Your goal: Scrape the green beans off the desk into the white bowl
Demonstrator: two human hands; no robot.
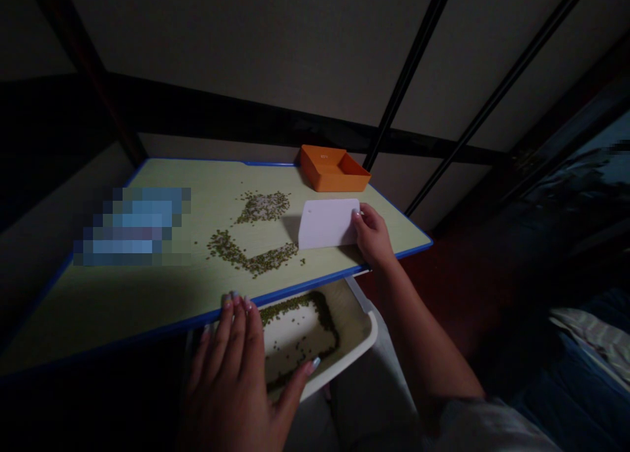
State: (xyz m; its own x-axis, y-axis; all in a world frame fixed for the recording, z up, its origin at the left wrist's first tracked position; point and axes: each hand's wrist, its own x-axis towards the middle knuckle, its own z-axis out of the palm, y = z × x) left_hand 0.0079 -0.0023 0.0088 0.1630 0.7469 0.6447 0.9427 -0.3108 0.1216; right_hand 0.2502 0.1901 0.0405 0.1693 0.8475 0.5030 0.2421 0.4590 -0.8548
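Note:
My right hand (pixel 373 234) grips the right end of a white plastic scraper (pixel 327 224), which stands on its long edge on the tabletop. Left of it lie two patches of small green grains like mung beans, mixed with pale ones: a rear pile (pixel 266 206) and a curved front pile (pixel 251 260). My left hand (pixel 239 367) is spread, its fingertips at the table's front edge and its thumb over a white tub (pixel 361 334). The tub sits below that edge above my lap, with green grains along its inner sides; my hand hides its left part.
An orange open box (pixel 339 180) stands at the back right of the pale table (pixel 162 294), which has a blue rim. A blurred-out bluish item (pixel 138 226) lies at the left. Panelled doors (pixel 275 58) rise close behind the table. Fabric (pixel 590 353) lies at far right.

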